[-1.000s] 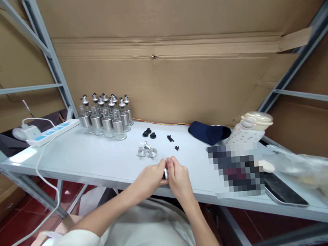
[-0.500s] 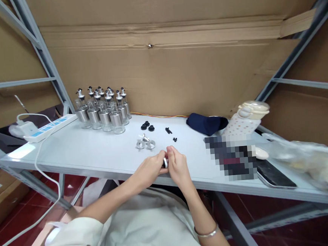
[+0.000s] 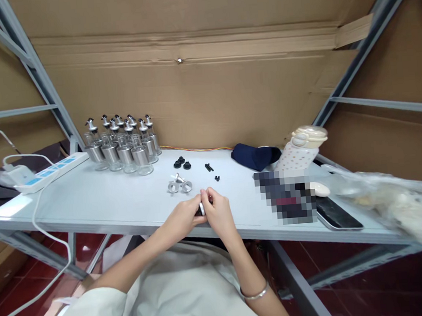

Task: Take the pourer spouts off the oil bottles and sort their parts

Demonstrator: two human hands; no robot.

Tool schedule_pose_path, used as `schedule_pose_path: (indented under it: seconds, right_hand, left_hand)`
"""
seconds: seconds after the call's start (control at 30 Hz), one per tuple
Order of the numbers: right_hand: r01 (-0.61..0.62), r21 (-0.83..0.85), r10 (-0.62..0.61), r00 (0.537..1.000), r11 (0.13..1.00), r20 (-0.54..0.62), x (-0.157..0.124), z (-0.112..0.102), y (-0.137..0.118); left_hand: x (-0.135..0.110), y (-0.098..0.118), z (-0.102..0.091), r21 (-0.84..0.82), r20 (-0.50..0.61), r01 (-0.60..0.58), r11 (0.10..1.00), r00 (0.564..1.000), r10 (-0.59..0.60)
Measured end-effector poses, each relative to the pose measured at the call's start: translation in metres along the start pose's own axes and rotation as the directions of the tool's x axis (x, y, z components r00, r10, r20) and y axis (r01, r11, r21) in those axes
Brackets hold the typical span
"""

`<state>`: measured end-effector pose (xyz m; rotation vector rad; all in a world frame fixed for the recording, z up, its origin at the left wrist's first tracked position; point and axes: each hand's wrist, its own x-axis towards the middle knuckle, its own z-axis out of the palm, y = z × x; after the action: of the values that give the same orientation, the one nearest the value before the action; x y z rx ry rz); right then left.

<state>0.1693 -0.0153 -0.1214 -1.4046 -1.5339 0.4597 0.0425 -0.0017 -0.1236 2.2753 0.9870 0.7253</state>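
We've got two-handed work on one small black-and-silver part (image 3: 201,209); we read the step as fitting or turning it, exact action hidden. Our call: next move needs the left side steady while the right does the fine work.

Left grip (image 3: 181,217) is pinching the part between thumb and fingers; its silver rim shows at the fingertips. Right grip (image 3: 218,213) is curled up close against it. Fingers block the view, so we can't tell what it pinches. The part lies between both grips, over the near edge of the table (image 3: 237,219).

Around the grip: silver pourer pieces (image 3: 178,178) just beyond and left, black stoppers (image 3: 186,165) behind those, thin black pieces (image 3: 209,167) and tiny black bits (image 3: 217,178) straight beyond. Glass bottles (image 3: 140,156) stand well off to the far left; front row has no pourers.
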Motion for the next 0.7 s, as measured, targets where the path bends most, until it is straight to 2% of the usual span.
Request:
schedule_pose_path:
  seconds: [0.33,0.53,0.7]
  right_hand:
    - [0.016,-0.007,-0.016,1.000,1.000,0.011,-0.0030,-0.0004,0.0004]
    - [0.008,-0.010,-0.007,0.994,1.000,0.110,-0.0006,-0.0042,-0.0001]
    - [0.004,0.035,-0.007,0.996,0.999,0.086,0.0015,-0.0032,-0.0017]
  left_hand:
    - [-0.0015,0.0114,-0.0029,0.124,0.009,0.067,0.990,0.998,-0.069]
    - [-0.0004,0.0061,-0.0020,0.057,0.013,0.043,0.997,0.999,-0.044]
    - [-0.0011,0.0020,0.0005,0.035,-0.044,-0.020,0.999,0.999,0.022]
